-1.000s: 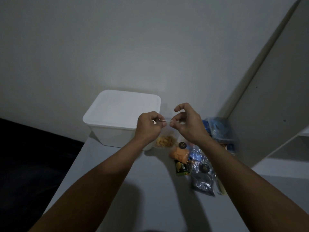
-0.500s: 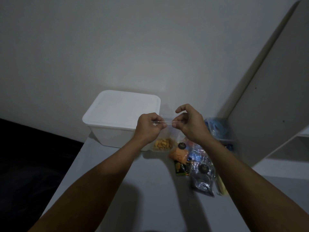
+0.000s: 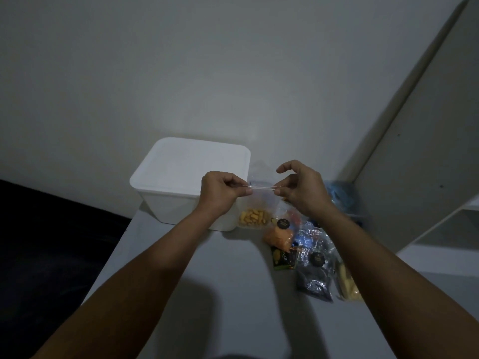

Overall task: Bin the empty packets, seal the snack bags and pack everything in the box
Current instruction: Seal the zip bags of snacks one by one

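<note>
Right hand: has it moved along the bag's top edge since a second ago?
Yes, slightly. The right hand has slid rightward along the clear zip bag, away from the white lidded box; the left hand has stayed put.

No print is legible; the dark packet's (image 3: 283, 259) lettering and the round black labels (image 3: 282, 223) blur.

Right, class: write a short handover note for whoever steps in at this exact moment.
Left hand and right hand each pinch one end of the clear snack bag's top strip, held up above the table.
White box stands at the back, lid on.
Other snack packets lie loose to the right.
Done: nothing packed.
Left: finish this seal, seal the rest, bin empties, open and fill the box.
</note>
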The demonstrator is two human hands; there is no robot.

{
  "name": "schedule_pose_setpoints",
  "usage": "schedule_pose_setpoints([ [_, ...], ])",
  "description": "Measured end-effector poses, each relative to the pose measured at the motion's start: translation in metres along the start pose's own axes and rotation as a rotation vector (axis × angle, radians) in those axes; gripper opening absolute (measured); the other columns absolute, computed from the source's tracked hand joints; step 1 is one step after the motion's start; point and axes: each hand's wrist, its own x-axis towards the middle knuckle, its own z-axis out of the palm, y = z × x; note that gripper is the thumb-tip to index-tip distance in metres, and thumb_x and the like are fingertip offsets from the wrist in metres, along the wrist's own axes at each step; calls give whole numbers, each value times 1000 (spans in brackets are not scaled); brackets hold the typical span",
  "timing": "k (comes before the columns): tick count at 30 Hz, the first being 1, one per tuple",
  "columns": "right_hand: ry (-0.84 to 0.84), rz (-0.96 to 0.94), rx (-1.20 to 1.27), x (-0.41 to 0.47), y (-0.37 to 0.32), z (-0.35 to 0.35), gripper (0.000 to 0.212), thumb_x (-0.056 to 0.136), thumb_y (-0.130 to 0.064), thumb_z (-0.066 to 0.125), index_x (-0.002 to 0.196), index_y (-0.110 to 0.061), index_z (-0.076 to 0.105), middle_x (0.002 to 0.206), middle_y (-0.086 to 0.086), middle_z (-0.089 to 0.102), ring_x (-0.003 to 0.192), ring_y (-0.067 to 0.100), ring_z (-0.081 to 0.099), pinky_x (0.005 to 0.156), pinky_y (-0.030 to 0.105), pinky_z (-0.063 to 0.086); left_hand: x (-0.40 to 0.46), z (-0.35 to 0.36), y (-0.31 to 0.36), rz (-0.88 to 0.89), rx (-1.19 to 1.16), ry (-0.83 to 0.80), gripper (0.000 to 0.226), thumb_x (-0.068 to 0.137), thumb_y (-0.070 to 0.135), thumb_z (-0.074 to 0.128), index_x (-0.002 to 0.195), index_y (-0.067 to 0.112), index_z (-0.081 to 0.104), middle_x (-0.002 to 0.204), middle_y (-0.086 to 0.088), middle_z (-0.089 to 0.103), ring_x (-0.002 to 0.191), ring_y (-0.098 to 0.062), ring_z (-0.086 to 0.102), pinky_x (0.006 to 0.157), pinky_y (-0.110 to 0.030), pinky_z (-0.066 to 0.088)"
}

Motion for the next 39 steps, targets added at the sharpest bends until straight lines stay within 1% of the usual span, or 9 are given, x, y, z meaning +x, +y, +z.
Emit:
schedule_pose_setpoints([
  [3, -6, -15, -38, 0, 1, -2, 34, 80, 0, 73, 110, -14, 62, 87, 6, 75, 77, 6, 70, 70, 23, 58, 1, -3, -2, -5, 11, -5, 19, 64, 4, 85, 82, 5, 77, 71, -1, 71, 58, 7, 63, 63, -6, 49],
  [8, -13, -23, -53, -2, 3, -2, 37, 79, 1, 75, 113, -11, 65, 82, 6, 76, 65, -7, 67, 57, 5, 50, 1, -4, -6, 21, 64, 23, 22, 64, 6, 86, 83, 5, 76, 75, -9, 73, 58, 3, 62, 64, -10, 50],
  [11, 12, -32, -18, -6, 4, 0, 42, 78, 2, 76, 116, -11, 64, 81, 8, 76, 65, -10, 66, 60, 4, 50, -2, -1, -7, 8, 137, 60, 42, 62, 15, 88, 100, 9, 71, 83, -5, 68, 67, -4, 60, 67, -20, 51],
  [15, 56, -18, 4, -13, 8, 0, 45, 77, -1, 76, 118, -14, 63, 82, 6, 76, 73, -2, 67, 75, 17, 54, -14, 8, -2, -93, 270, 172, 34, 70, 39, 81, 74, 10, 63, 67, -1, 61, 60, -15, 58, 61, -29, 49],
  [17, 86, -22, -7, -16, 10, 3, 45, 76, -2, 77, 117, -15, 64, 82, 6, 76, 77, 4, 69, 75, 19, 53, -18, 15, 4, -316, 59, 15, 38, 77, 41, 75, 66, 6, 63, 59, -6, 63, 49, -18, 60, 56, -31, 53],
  [21, 120, -20, -16, -24, 16, 11, 48, 77, -3, 77, 121, -16, 62, 84, 4, 75, 78, 11, 71, 68, 17, 53, -22, 23, 13, -636, -320, -143, 36, 86, 37, 67, 86, 1, 67, 72, -12, 70, 54, -19, 65, 55, -27, 54],
  [27, 75, 8, 35, -32, 22, 11, 48, 78, -4, 76, 122, -16, 59, 79, -7, 71, 71, 17, 73, 64, 39, 62, -20, 28, 8, -671, -466, -154, 15, 88, 16, 61, 95, 4, 68, 80, -10, 76, 66, -19, 71, 61, -28, 56],
  [36, -47, 70, 206, -30, 21, 8, 32, 80, -8, 76, 106, -23, 64, 83, 9, 74, 80, 41, 70, 71, 61, 56, -22, 32, 4, -632, -395, -153, 12, 88, 11, 59, 91, 2, 67, 79, -13, 76, 66, -21, 72, 61, -30, 59],
  [39, -59, 60, 174, -28, 25, 11, 32, 82, -6, 73, 102, -28, 62, 81, 9, 74, 78, 38, 70, 71, 60, 57, -25, 33, 3, -618, -360, -143, 13, 88, 10, 59, 89, 1, 67, 78, -14, 75, 63, -21, 72, 58, -29, 58],
])
